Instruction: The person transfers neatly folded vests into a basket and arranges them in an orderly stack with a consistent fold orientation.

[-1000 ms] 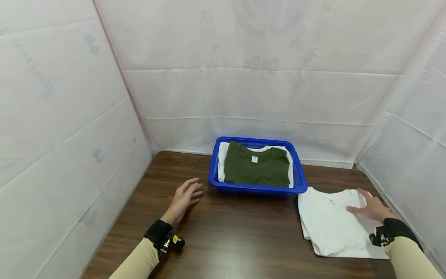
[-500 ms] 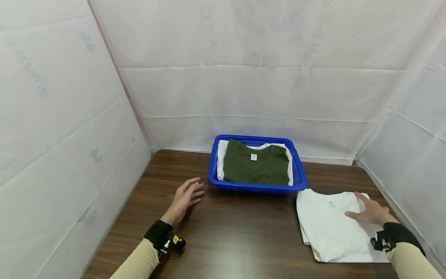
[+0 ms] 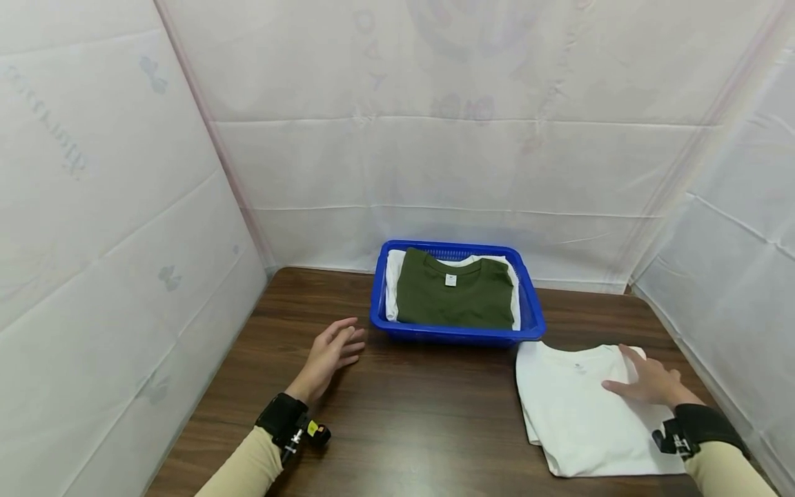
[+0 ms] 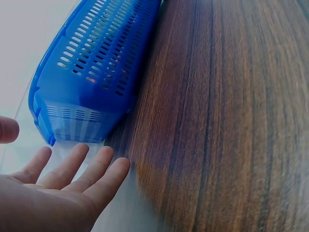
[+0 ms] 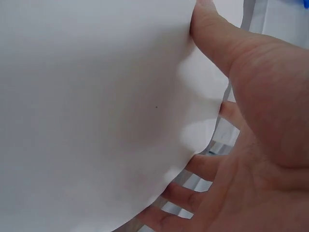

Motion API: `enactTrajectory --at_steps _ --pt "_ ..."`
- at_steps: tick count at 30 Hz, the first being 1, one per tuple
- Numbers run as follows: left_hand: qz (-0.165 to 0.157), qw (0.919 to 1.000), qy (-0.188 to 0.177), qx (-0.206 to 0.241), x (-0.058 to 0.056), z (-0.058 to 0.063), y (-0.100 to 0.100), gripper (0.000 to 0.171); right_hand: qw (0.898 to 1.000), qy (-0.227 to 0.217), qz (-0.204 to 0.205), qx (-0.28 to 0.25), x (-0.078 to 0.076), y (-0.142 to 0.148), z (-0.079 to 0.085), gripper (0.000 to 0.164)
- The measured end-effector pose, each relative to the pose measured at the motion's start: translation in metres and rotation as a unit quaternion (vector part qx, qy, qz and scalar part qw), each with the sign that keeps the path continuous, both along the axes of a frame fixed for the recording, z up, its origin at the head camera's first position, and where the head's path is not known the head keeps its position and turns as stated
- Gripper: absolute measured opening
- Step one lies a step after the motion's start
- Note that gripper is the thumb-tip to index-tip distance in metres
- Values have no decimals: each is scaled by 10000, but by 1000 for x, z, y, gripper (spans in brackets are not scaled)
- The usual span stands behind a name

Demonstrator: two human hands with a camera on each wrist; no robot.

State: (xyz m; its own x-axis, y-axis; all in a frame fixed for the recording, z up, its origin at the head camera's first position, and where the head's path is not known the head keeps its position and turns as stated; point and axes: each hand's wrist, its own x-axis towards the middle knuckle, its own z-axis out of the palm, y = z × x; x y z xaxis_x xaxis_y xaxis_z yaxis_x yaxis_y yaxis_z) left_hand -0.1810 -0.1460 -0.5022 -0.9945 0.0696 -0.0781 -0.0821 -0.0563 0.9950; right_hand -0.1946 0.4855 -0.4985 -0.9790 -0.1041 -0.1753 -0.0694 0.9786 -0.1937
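Note:
A folded white T-shirt (image 3: 571, 407) lies on the table at the right, neckline to the back. My right hand (image 3: 649, 383) holds its right side. In the right wrist view the thumb (image 5: 217, 38) rests on top of the cloth, and the other fingers reach under its edge, their tips hidden. My left hand (image 3: 326, 355) hovers over or rests on the table left of the blue basket (image 3: 459, 336), fingers loosely extended and holding nothing. Inside the basket a folded olive-green T-shirt (image 3: 459, 300) with a white neck label lies over white cloth (image 3: 393, 283).
The brown wooden table (image 3: 428, 414) stretches between the hands. White sheeting (image 3: 397, 166) hangs behind it and along both sides. The basket stands near the back edge, its front right corner close to the white T-shirt's neckline.
The white T-shirt has slid a little left and toward me, and my right hand has moved with it. My left hand has stayed almost still. The view has shifted slightly.

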Motion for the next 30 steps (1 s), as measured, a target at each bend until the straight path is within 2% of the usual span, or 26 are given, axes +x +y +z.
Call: enactTrajectory --at_steps 16,24,30 --pt "-71 9995 -260 186 0 2 7 47 9988 -471 -110 34 8 -48 12 105" --pt "-684 9949 -706 220 6 3 15 49 9984 -533 -192 -32 9 -68 16 105" --pt "-1037 9916 -753 159 9 2 19 51 9982 -534 -263 -57 9 -79 14 108"
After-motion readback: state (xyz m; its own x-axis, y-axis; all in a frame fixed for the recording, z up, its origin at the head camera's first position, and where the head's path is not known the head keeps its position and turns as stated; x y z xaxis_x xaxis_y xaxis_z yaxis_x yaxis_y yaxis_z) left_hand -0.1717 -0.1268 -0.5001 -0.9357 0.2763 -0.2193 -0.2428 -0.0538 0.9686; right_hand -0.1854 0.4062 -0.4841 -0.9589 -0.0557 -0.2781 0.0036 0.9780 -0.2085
